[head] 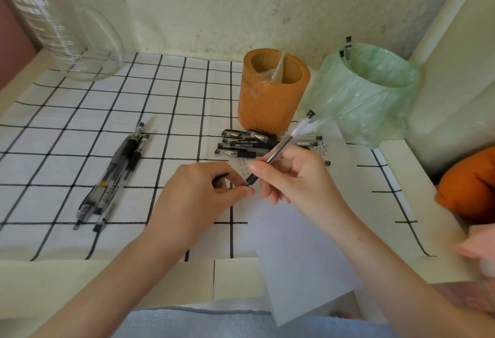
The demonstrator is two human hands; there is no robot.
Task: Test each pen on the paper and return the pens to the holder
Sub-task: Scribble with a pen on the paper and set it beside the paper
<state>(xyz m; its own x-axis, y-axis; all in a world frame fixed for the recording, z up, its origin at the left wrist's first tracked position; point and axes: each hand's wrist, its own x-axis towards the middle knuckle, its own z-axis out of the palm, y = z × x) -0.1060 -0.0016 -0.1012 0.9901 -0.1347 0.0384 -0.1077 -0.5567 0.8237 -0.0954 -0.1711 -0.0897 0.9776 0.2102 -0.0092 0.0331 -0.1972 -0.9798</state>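
My right hand (292, 176) grips a clear pen with a black grip (284, 144), its tip pointing down and left over the white paper (300, 252). My left hand (198, 193) meets that tip and pinches a small black piece, apparently the pen's cap (223, 176), between its fingers. Behind the hands a pile of several black pens (243, 144) lies in front of the orange holder (270, 96). Small test marks show on the paper's far end near the pile. Another group of several pens (112, 176) lies on the checked cloth at the left.
A small bin lined with a green bag (369, 93) stands right of the holder with two pens sticking out. A large glass beaker (67, 34) stands at the back left. An orange object (471, 185) lies at the right edge. A wall runs along the back.
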